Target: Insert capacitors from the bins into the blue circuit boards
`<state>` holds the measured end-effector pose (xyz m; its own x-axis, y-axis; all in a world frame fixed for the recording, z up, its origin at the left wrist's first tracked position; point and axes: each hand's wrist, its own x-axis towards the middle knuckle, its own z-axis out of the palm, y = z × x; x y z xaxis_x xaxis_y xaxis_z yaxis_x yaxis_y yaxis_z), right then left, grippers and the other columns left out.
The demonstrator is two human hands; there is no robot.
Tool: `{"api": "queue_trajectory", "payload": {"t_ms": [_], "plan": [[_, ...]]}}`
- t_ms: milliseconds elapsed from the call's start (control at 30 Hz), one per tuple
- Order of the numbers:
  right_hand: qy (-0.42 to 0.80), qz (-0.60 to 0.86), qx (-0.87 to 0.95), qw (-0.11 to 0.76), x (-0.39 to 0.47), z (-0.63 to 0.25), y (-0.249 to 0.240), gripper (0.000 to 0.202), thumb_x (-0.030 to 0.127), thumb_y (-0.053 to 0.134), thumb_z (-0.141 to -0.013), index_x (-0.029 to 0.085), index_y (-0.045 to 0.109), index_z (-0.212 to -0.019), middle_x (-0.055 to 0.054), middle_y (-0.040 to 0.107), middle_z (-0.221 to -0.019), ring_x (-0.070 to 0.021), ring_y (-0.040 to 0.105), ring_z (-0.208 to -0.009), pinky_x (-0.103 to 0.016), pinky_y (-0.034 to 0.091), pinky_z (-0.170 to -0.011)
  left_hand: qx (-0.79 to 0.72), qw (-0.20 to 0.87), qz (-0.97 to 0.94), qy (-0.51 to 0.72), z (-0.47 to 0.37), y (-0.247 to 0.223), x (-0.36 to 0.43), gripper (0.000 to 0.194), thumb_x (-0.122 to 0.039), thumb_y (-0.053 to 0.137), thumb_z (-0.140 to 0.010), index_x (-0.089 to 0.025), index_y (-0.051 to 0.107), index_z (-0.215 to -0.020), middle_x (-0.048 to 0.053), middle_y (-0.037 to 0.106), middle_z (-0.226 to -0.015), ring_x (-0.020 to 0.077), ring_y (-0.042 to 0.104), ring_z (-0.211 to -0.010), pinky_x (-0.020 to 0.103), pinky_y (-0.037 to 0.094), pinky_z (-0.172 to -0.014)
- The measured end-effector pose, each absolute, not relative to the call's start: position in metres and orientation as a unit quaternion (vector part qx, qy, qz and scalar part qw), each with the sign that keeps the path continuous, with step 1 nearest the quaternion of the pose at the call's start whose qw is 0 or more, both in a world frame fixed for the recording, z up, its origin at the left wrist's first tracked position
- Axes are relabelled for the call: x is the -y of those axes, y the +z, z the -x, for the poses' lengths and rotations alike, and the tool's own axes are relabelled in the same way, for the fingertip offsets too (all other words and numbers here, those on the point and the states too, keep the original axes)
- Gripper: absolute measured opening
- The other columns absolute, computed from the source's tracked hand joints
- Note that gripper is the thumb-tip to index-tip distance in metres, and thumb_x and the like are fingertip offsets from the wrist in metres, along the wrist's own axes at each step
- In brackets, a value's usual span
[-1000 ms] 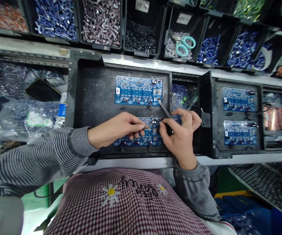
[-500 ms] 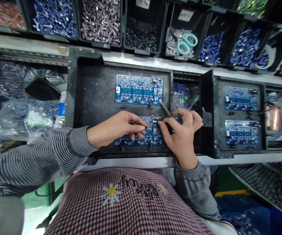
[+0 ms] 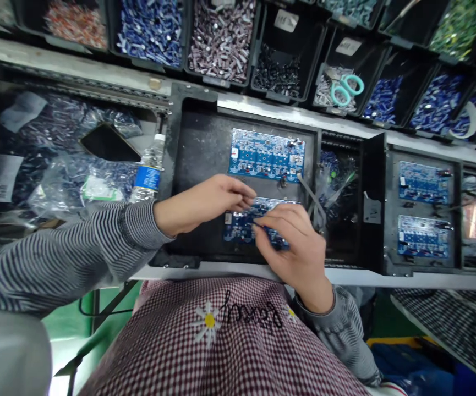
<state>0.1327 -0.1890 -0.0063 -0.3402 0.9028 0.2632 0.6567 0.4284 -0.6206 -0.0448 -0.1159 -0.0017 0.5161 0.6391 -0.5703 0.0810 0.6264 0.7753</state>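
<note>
Blk tray (image 3: 200, 137) mid-view. R hand (image 3: 293, 236) over lower PCB (image 3: 244, 231), board in tray's near half; thumb + index tips close tog., can't tell if gripping anything. Upper PCB (image 3: 262, 154) flat in tray's far half. L hand (image 3: 225, 198) by lower PCB's far edge, fingers bent + blurred, grip unclear. Bottle (image 3: 147, 179) w/ blue label left of tray. Grey strip (image 3: 312, 197) nr R hand, runs up twd upper PCB's near-R corner.

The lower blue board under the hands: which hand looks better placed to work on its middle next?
Probably the right hand: its thumb and index fingertips sit close together over the middle of the lower blue board. The left hand is over its upper-left part, fingers blurred.
</note>
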Motion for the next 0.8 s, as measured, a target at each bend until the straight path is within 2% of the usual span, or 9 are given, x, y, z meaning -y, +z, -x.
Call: {"api": "queue_trajectory", "payload": {"t_ms": [100, 200, 300, 367, 433, 600, 800], "plan": [[0.257, 0.472, 0.803, 0.259, 0.191, -0.114, -0.014, 0.014, 0.011, 0.055, -0.083, 0.021, 0.062, -0.090, -0.004, 0.065, -0.086, -0.0186, 0.055, -0.091, -0.039, 0.049, -0.086, -0.461, 0.775, -0.375, 0.216, 0.061, -0.004, 0.106, 0.017, -0.006, 0.054, -0.082, -0.008, 0.069, -0.090, 0.007, 0.068, -0.085, 0.0144, 0.064, -0.082, 0.026, 0.047, -0.078], [0.264, 0.469, 0.811, 0.230, 0.193, -0.106, -0.019, 0.014, 0.011, 0.054, -0.084, 0.020, 0.062, -0.089, -0.005, 0.065, -0.086, -0.0196, 0.054, -0.092, -0.040, 0.048, -0.088, -0.447, 0.774, -0.395, 0.212, 0.072, -0.005, 0.101, 0.008, -0.012, 0.062, -0.080, -0.009, 0.069, -0.082, 0.007, 0.066, -0.074, 0.0136, 0.062, -0.069, 0.025, 0.047, -0.066], [0.258, 0.472, 0.815, 0.217, 0.192, -0.105, -0.019, 0.015, 0.012, 0.054, -0.083, 0.022, 0.063, -0.090, -0.004, 0.065, -0.087, -0.0201, 0.055, -0.093, -0.041, 0.049, -0.087, -0.434, 0.768, -0.431, 0.191, 0.074, -0.006, 0.102, 0.013, -0.019, 0.068, -0.077, -0.010, 0.067, -0.068, 0.005, 0.061, -0.063, 0.0097, 0.053, -0.054, 0.022, 0.037, -0.051], [0.256, 0.469, 0.818, 0.212, 0.192, -0.105, -0.019, 0.015, 0.012, 0.054, -0.083, 0.022, 0.063, -0.090, -0.004, 0.065, -0.087, -0.0200, 0.055, -0.093, -0.041, 0.049, -0.087, -0.434, 0.758, -0.453, 0.181, 0.073, -0.006, 0.104, 0.017, -0.021, 0.071, -0.075, -0.011, 0.066, -0.062, 0.003, 0.055, -0.056, 0.0072, 0.046, -0.049, 0.022, 0.028, -0.046], [0.255, 0.463, 0.823, 0.208, 0.191, -0.106, -0.018, 0.016, 0.012, 0.054, -0.083, 0.021, 0.064, -0.091, -0.004, 0.066, -0.088, -0.0200, 0.055, -0.094, -0.041, 0.049, -0.087, -0.433, 0.754, -0.461, 0.180, 0.072, -0.007, 0.106, 0.015, -0.022, 0.072, -0.074, -0.011, 0.069, -0.064, 0.002, 0.053, -0.056, 0.0064, 0.041, -0.048, 0.023, 0.025, -0.046], [0.260, 0.455, 0.828, 0.200, 0.189, -0.107, -0.017, 0.016, 0.013, 0.053, -0.085, 0.021, 0.063, -0.093, -0.004, 0.066, -0.089, -0.0204, 0.055, -0.094, -0.043, 0.049, -0.088, -0.436, 0.762, -0.438, 0.193, 0.071, -0.008, 0.108, 0.013, -0.015, 0.063, -0.078, -0.008, 0.073, -0.080, 0.007, 0.063, -0.072, 0.0107, 0.051, -0.060, 0.023, 0.033, -0.051], [0.279, 0.426, 0.839, 0.192, 0.186, -0.108, -0.017, 0.021, 0.011, 0.053, -0.085, 0.022, 0.064, -0.099, -0.005, 0.064, -0.092, -0.0207, 0.053, -0.097, -0.042, 0.050, -0.087, -0.446, 0.763, -0.432, 0.181, 0.071, -0.006, 0.107, 0.014, -0.010, 0.059, -0.079, -0.006, 0.072, -0.080, 0.006, 0.062, -0.070, 0.0102, 0.051, -0.061, 0.021, 0.034, -0.051]]}}
